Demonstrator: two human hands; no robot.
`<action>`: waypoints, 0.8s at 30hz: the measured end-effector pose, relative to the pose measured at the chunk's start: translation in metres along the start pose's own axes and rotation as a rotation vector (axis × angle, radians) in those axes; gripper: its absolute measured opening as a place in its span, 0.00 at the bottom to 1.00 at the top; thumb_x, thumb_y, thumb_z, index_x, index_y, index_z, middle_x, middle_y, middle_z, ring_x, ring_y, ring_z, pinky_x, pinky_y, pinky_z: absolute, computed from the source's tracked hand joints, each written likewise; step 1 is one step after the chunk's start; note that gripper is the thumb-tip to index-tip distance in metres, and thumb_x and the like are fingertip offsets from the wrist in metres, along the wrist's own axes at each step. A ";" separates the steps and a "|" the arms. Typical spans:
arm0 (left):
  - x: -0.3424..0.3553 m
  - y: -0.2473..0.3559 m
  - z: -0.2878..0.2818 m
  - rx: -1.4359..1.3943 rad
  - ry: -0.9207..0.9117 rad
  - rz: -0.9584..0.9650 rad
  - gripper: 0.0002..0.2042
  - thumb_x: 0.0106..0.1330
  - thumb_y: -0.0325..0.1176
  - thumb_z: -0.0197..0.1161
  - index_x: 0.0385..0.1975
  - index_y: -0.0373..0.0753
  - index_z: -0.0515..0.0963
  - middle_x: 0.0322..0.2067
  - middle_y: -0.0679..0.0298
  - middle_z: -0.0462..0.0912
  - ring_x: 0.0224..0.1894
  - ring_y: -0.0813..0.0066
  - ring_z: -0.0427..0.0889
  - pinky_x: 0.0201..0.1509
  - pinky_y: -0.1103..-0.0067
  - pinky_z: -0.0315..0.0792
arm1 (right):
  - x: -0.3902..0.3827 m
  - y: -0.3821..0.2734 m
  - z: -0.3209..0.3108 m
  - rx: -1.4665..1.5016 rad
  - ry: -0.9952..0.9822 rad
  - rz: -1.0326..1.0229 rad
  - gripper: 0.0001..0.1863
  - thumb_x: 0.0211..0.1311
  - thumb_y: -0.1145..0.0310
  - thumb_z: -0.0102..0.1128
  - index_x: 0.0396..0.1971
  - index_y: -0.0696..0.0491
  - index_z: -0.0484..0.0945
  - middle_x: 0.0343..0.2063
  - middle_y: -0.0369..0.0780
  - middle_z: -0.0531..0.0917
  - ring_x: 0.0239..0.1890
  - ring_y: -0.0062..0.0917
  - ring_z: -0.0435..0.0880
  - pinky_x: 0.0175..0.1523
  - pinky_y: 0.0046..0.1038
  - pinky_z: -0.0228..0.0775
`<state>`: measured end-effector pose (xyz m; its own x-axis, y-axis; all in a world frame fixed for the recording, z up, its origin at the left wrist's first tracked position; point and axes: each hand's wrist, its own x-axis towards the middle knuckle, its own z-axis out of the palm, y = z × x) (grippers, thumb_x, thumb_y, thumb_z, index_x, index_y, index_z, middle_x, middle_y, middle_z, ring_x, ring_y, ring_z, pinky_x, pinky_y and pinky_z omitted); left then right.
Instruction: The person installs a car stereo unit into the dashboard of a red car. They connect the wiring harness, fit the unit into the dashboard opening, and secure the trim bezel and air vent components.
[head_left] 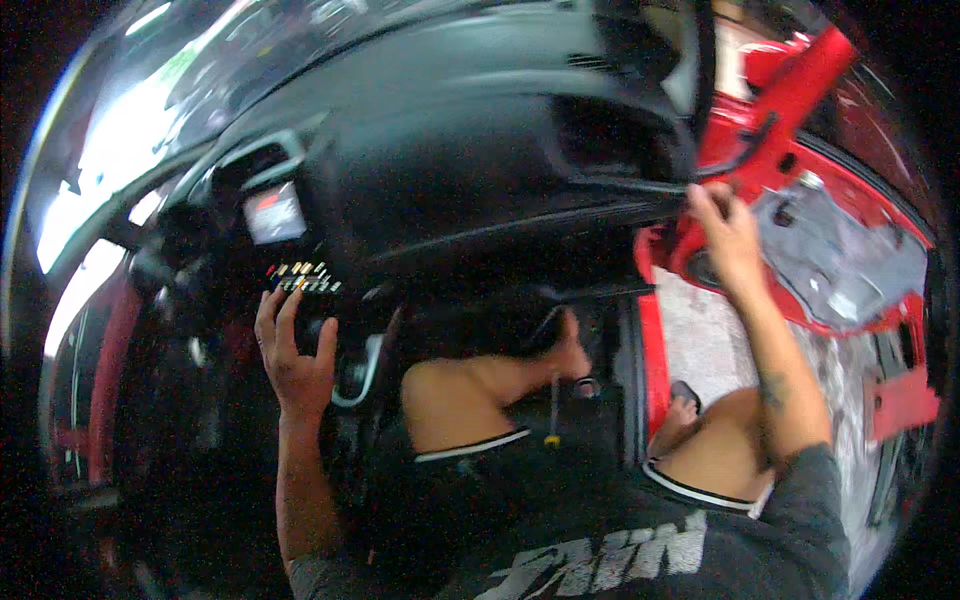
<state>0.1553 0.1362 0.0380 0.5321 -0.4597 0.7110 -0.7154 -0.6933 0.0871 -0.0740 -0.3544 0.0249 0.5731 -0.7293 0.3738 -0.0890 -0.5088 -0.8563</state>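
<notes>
My left hand (298,350) is raised in front of the centre console, its fingers spread and fingertips at a row of small lit buttons (305,278). Whether they touch the buttons I cannot tell. Above these sits a pale lit screen (275,214). At the far right end of the black dashboard (440,170), my right hand (730,235) has its fingers curled on the end of a long dark dashboard trim (600,212), beside the door opening. The trim runs leftward below the upper dashboard, slightly blurred.
The red car door (780,170) stands open at right, its inner side bare with grey sheeting (825,250). A red sill (653,370) borders the footwell. One leg is inside, the other foot (680,415) outside. A thin rod with a yellow end (553,438) shows between my legs.
</notes>
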 end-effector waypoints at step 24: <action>0.205 0.250 0.153 -0.095 -0.056 0.297 0.40 0.59 0.53 0.71 0.72 0.50 0.63 0.68 0.51 0.68 0.73 0.47 0.61 0.76 0.42 0.48 | 0.009 -0.006 0.003 0.052 -0.039 -0.154 0.26 0.65 0.58 0.69 0.57 0.59 0.78 0.45 0.44 0.87 0.49 0.29 0.84 0.58 0.30 0.73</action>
<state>0.1547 -0.2158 0.0989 0.3160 -0.6656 0.6761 -0.8806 -0.4710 -0.0521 -0.0663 -0.3567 0.0320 0.6079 -0.6260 0.4884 0.0437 -0.5878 -0.8078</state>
